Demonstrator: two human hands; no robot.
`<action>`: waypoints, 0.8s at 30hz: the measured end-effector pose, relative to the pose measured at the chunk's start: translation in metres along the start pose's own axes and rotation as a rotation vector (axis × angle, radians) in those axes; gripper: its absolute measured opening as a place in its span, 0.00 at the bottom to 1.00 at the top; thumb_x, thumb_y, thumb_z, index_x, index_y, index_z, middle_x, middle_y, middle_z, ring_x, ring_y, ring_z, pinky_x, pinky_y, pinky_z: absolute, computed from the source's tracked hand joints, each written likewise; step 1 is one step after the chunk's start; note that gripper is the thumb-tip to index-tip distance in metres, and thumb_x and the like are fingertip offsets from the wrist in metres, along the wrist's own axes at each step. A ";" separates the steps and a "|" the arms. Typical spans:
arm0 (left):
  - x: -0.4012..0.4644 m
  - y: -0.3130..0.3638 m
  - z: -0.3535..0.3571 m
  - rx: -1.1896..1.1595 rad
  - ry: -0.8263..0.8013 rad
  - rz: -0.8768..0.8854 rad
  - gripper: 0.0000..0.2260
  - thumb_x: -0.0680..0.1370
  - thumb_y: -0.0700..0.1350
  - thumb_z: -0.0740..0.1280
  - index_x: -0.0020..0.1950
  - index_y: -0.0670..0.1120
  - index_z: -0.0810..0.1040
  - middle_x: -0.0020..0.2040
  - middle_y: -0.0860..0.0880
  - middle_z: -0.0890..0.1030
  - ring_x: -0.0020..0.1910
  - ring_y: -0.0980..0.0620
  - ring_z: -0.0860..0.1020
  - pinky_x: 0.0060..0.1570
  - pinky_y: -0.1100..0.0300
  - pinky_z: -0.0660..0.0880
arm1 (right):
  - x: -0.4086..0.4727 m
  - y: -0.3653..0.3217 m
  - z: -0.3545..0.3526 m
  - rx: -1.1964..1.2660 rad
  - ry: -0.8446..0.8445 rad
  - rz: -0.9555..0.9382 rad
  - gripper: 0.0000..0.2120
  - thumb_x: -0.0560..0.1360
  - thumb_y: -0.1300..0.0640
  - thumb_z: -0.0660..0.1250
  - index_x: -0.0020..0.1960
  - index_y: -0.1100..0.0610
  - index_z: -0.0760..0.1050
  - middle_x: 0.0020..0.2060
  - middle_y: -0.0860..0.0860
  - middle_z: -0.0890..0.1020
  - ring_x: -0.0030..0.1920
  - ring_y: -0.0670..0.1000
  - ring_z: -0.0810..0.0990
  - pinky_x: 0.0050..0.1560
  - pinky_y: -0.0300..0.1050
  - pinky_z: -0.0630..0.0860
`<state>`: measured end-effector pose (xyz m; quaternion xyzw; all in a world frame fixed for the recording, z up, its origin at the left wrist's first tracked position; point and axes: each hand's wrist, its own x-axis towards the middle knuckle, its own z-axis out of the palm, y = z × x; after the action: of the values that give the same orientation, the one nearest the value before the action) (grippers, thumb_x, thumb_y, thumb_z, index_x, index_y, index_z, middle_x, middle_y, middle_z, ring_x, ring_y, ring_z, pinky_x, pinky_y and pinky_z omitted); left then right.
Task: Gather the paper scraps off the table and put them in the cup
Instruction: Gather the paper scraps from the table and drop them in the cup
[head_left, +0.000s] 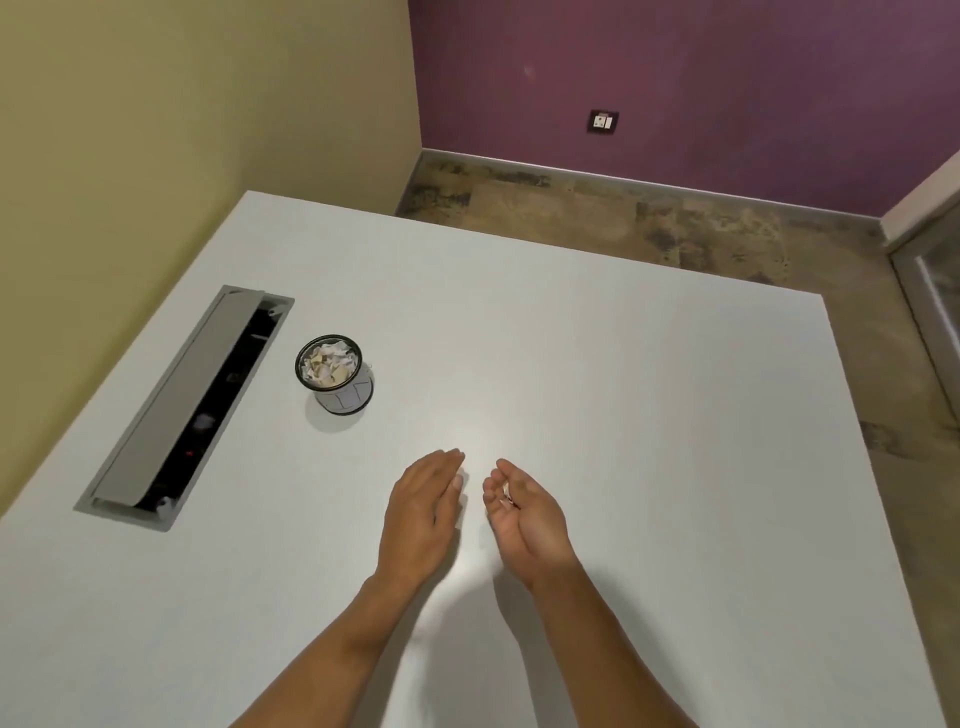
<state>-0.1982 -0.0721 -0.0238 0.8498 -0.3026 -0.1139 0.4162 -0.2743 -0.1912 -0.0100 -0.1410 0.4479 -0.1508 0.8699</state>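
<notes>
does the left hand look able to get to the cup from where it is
Probably yes. The left hand is open, and only bare table lies between it and the cup, which stands upright ahead to its left.

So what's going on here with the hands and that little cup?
A person is clearing paper scraps off a white table into a small cup. The cup stands upright near a long open slot in the table and is already full of torn paper. Both hands are over the middle of the table: the left hand is flat and open, and the right hand is cupped, palm up, with what looks like one small scrap in it. No other scraps show on the tabletop.
</notes>
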 end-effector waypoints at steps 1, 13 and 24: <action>0.001 -0.010 -0.007 0.021 0.005 -0.019 0.17 0.81 0.49 0.58 0.65 0.46 0.79 0.65 0.52 0.78 0.67 0.53 0.72 0.67 0.61 0.64 | 0.001 0.004 0.006 -0.007 0.002 0.005 0.10 0.82 0.67 0.55 0.56 0.67 0.75 0.46 0.59 0.78 0.41 0.52 0.80 0.44 0.42 0.80; 0.030 -0.134 -0.035 0.369 -0.158 -0.103 0.20 0.84 0.50 0.52 0.76 0.48 0.65 0.77 0.52 0.62 0.78 0.54 0.54 0.76 0.59 0.48 | 0.045 0.040 0.110 -0.035 -0.031 0.007 0.06 0.79 0.64 0.63 0.50 0.65 0.77 0.38 0.57 0.79 0.36 0.54 0.80 0.39 0.45 0.79; 0.036 -0.159 -0.025 0.504 -0.171 -0.002 0.23 0.83 0.49 0.49 0.77 0.44 0.61 0.78 0.49 0.60 0.78 0.49 0.55 0.76 0.49 0.52 | 0.101 0.056 0.212 -0.396 -0.248 -0.273 0.12 0.84 0.64 0.51 0.54 0.62 0.73 0.43 0.56 0.78 0.41 0.51 0.79 0.46 0.41 0.80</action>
<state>-0.0915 -0.0034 -0.1293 0.9143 -0.3546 -0.1067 0.1641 -0.0370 -0.1559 0.0130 -0.3847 0.3357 -0.1579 0.8452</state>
